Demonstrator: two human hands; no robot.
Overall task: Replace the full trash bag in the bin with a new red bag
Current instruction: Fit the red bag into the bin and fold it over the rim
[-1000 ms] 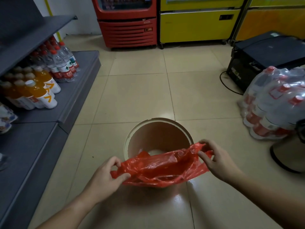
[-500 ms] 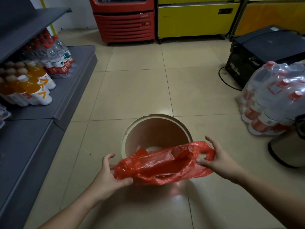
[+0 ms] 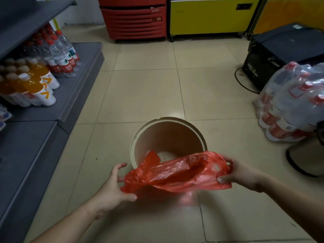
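A round beige bin (image 3: 197,132) stands on the tiled floor, and its inside shows no bag. A thin red plastic bag (image 3: 177,173) is stretched sideways over the bin's near rim, its mouth partly spread. My right hand (image 3: 240,174) pinches the bag's right handle end. My left hand (image 3: 112,185) has its fingers spread, with the thumb under the bag's left corner. One red flap hangs inside the bin.
Grey shelves (image 3: 52,109) with orange drink bottles (image 3: 35,85) and water bottles (image 3: 61,53) run along the left. A wrapped pack of bottles (image 3: 294,102) and a black box (image 3: 280,53) sit at the right. Red (image 3: 133,18) and yellow coolers (image 3: 206,16) stand behind.
My left hand has loosened from a full grip on the bag to spread fingers. The bag has shifted slightly right and opened wider over the bin's rim.
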